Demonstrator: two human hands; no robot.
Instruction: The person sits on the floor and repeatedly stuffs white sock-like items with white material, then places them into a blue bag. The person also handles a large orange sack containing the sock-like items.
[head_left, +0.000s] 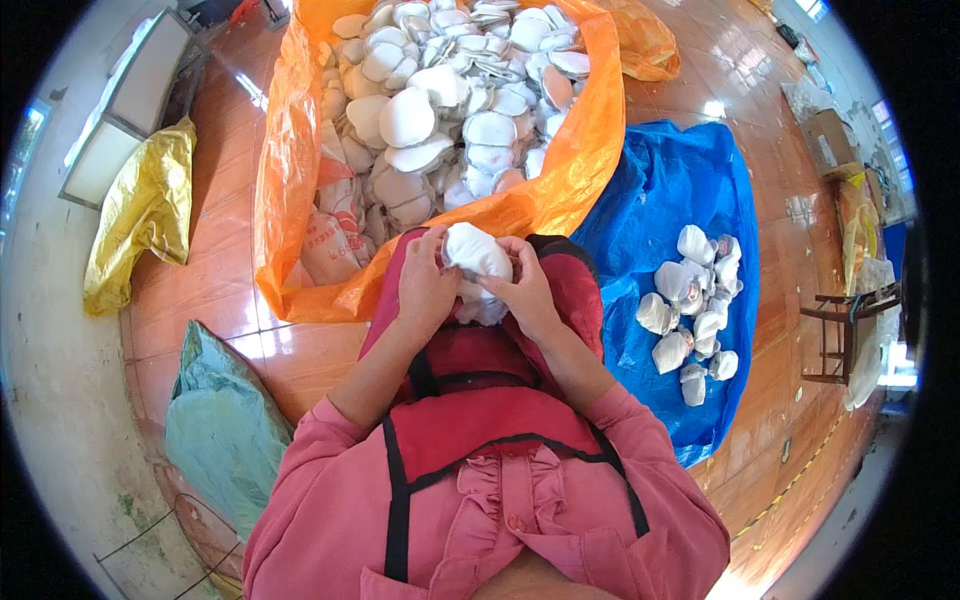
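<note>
Above the lap [470, 352], fingers [431, 241] of left hand [424, 284] and right hand [531, 295] hold a white bundle [476, 249].

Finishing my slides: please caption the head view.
Left hand and right hand hold a white bundle near an open orange sack of rounded white pads.

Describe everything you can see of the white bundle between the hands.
The white bundle looks like soft fabric, rounded and puffy at the top, with a more rumpled lower end. The left hand and right hand grip it from either side, over the lap, near the orange sack. Its underside and any contents are hidden.
</note>
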